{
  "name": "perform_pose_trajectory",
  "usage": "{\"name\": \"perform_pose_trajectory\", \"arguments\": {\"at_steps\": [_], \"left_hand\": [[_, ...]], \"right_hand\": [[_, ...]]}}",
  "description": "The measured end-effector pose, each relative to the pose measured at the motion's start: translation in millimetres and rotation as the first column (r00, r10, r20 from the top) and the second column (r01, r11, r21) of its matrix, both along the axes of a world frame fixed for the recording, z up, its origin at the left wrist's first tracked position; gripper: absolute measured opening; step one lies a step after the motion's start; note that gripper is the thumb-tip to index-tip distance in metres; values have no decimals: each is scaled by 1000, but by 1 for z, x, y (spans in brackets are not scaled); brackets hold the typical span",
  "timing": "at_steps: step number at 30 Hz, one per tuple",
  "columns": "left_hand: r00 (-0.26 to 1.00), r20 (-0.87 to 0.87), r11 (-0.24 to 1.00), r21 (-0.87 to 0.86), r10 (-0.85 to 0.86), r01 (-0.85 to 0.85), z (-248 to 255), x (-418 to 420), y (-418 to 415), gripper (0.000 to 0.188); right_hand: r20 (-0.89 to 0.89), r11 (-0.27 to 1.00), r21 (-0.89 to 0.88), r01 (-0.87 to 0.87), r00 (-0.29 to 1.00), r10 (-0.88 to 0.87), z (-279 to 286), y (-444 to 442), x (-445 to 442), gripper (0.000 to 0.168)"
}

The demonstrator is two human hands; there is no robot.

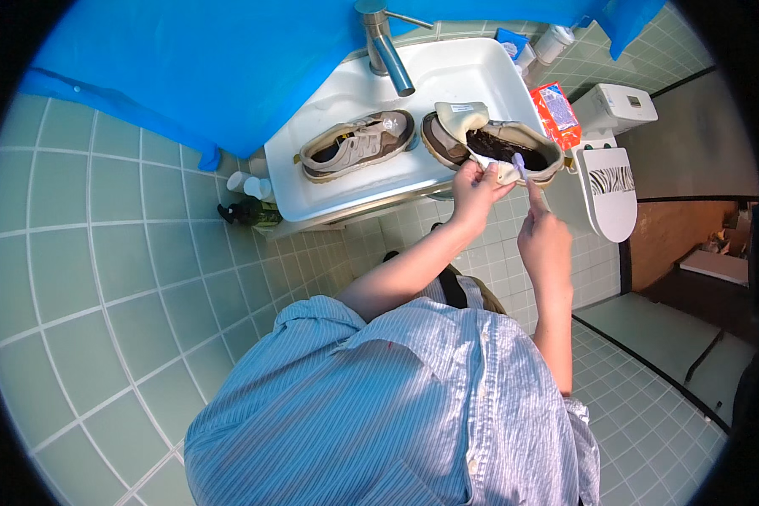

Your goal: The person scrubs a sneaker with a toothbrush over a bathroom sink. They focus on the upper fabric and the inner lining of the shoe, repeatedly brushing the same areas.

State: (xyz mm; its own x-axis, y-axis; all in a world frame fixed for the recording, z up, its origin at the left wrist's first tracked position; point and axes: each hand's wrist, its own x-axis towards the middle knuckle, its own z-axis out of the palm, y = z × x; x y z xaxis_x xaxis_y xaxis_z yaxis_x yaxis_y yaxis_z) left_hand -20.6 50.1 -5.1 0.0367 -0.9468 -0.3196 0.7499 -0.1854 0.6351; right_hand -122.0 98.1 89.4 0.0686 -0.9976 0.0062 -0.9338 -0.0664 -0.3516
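Note:
A beige and brown shoe (pixel 444 140) lies at the right side of the white sink (pixel 291 201), its tongue (pixel 463 115) folded outward and its dark inside exposed. With thumb and fingers my left hand (pixel 474 193) pinches the near flap of its upper. My right hand (pixel 544 237) grips a pale purple toothbrush (pixel 520 163), index finger stretched along the handle. The brush head is at the shoe's opening; whether its bristles touch the lining I cannot tell. The matching laced shoe (pixel 360 147) rests in the sink to the left, apart from both hands.
A metal faucet (pixel 389 54) overhangs the sink's back. Blue sheeting (pixel 196 69) hangs behind and left. An orange packet (pixel 555 115) lies at the sink's right, near a white toilet (pixel 607 183). A dark pump bottle (pixel 250 212) and white containers (pixel 253 186) stand at the left.

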Motion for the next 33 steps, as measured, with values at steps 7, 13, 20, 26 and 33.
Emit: {"name": "perform_pose_trajectory", "arguments": {"at_steps": [7, 13, 20, 26, 33], "left_hand": [[997, -28, 997, 48, 66, -65, -9, -8, -3, 13], [996, -26, 995, 57, 85, -83, 4, -12, 5, 14], [995, -20, 994, 54, 101, -100, 4, -16, 7, 11], [998, -5, 989, 136, 66, -65, -7, -13, 0, 11], [996, -1, 989, 120, 93, -92, 6, -14, 4, 14]], "right_hand": [[-73, 989, 145, -33, 996, 44, 16, 15, 10, 47], [-188, 998, 56, -40, 981, 50, 0, 0, 7, 53], [-245, 997, 56, -59, 967, 71, 2, 0, 10, 54], [-248, 990, 112, -84, 962, 110, 10, 17, 18, 55], [-328, 985, 169, -47, 939, 101, 10, 9, 16, 56]]}}
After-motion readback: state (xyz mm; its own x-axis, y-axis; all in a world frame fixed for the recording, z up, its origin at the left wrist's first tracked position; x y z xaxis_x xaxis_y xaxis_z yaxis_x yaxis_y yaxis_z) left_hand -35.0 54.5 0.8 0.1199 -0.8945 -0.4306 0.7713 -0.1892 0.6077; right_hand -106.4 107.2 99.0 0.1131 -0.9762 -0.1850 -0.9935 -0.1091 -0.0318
